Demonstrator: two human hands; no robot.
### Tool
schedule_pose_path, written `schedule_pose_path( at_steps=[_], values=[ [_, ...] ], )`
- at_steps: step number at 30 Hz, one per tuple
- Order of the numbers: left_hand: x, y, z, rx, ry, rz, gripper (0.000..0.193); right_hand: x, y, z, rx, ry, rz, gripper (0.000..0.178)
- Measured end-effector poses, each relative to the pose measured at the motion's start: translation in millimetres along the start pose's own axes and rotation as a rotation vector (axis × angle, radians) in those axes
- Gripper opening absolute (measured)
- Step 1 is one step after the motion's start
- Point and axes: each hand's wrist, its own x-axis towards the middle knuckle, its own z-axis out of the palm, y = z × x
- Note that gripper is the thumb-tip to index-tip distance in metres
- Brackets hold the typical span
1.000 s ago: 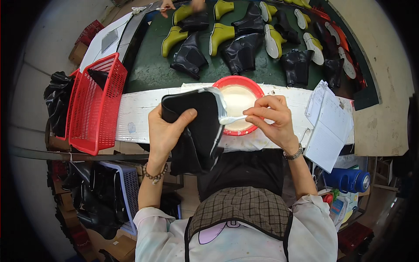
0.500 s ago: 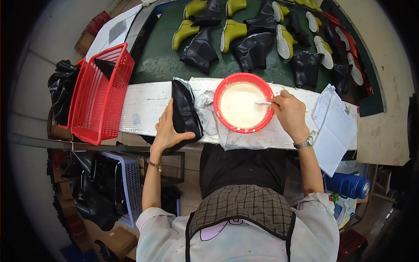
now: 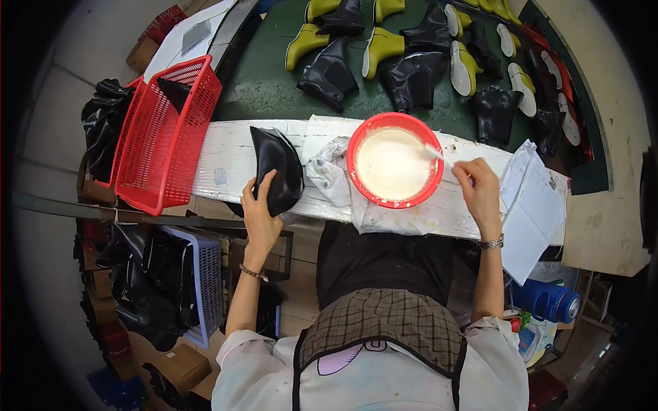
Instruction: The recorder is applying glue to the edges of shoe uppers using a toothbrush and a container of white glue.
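My left hand (image 3: 262, 218) is closed on a black, shiny boot upper (image 3: 279, 164), with the thumb and fingers around its near end. The piece stands tilted over the white board (image 3: 229, 147). Beside it is a red bowl (image 3: 395, 119) of thick cream-coloured liquid (image 3: 387, 163), set on a crumpled, stained white cloth (image 3: 394, 220). To the right of the bowl, my right hand (image 3: 480, 195) pinches a thin brush (image 3: 433, 152). Its pale end points over the bowl's right rim, and its tip is blurred. Most of the handle is hidden by my fingers.
Several yellow-green boots (image 3: 382, 48) and black boot uppers (image 3: 413, 79) lie on the green table (image 3: 264, 96) beyond. Red baskets (image 3: 164, 137) stand at the left. A lilac crate (image 3: 204, 294) of black pieces sits below. Papers (image 3: 531, 205) and a blue flask (image 3: 548, 299) are at the right.
My right hand has drawn the brush out of the liquid and back to the right. My left hand has turned and tilted the boot upper, with its grip now at the near end.
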Motion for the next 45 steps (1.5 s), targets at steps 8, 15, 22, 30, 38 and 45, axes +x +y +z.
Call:
schedule_pose_path(
  at_steps=[8, 15, 22, 30, 38, 45],
  values=[
    [19.1, 86.5, -38.0, -0.169, 0.14, 0.208, 0.094, -2.2, -47.7, 8.1, 0.141, 0.048, -0.1, 0.014],
    [23.6, 130.2, -34.4, -0.22, 0.229, 0.389, 0.066, -5.7, -79.8, 15.5, 0.329, -0.095, -0.2, 0.013],
    [13.5, 120.3, -40.4, -0.354, 0.192, 0.558, 0.047, 28.1, -61.3, -1.5, 0.232, 0.098, -0.298, 0.012],
    [26.0, 128.5, -45.6, -0.364, 0.259, 0.54, 0.051, 49.0, -74.6, -4.2, 0.278, 0.14, -0.386, 0.017],
    [52.8, 133.4, -37.5, -0.333, 0.38, 0.452, 0.06, 10.5, -80.4, 9.9, 0.366, -0.02, -0.454, 0.021],
    [69.3, 135.3, -26.7, -0.255, 0.521, 0.46, 0.05, -3.3, -100.3, 4.7, 0.386, -0.133, -0.443, 0.019]
  ],
)
